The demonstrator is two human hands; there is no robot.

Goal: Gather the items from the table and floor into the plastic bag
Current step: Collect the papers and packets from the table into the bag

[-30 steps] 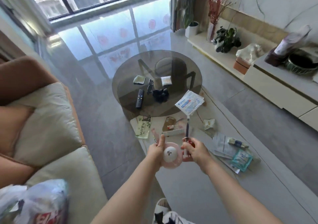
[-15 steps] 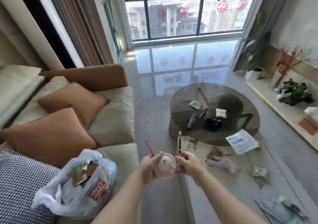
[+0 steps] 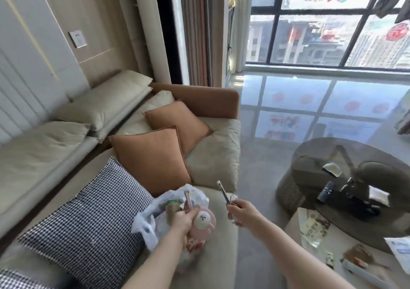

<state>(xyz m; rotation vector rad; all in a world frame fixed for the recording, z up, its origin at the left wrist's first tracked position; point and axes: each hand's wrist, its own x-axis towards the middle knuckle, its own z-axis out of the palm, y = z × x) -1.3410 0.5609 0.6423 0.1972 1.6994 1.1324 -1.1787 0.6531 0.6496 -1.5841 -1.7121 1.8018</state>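
A white plastic bag (image 3: 146, 222) with items inside lies on the beige sofa seat (image 3: 219, 255). My left hand (image 3: 184, 221) grips a pink round hand fan (image 3: 203, 222) with a white face, held right over the bag's mouth, its handle sticking up. My right hand (image 3: 240, 211) holds a thin metal tool with a key ring (image 3: 225, 194), raised just right of the bag. On the pale low table (image 3: 295, 226) at the lower right lie a green packet (image 3: 314, 227), a brown packet (image 3: 357, 253) and a white-blue packet (image 3: 399, 247).
Orange cushions (image 3: 153, 157) and a checked cushion (image 3: 93, 220) sit on the sofa behind the bag. A round dark glass table (image 3: 310, 153) at the right carries a remote (image 3: 325, 191), a dark object (image 3: 357, 202) and white packets. Glossy floor runs to the window.
My view has swung left toward the sofa. Both hands have separated: the left carried the pink fan onto the bag, the right took the metal tool off to the right.
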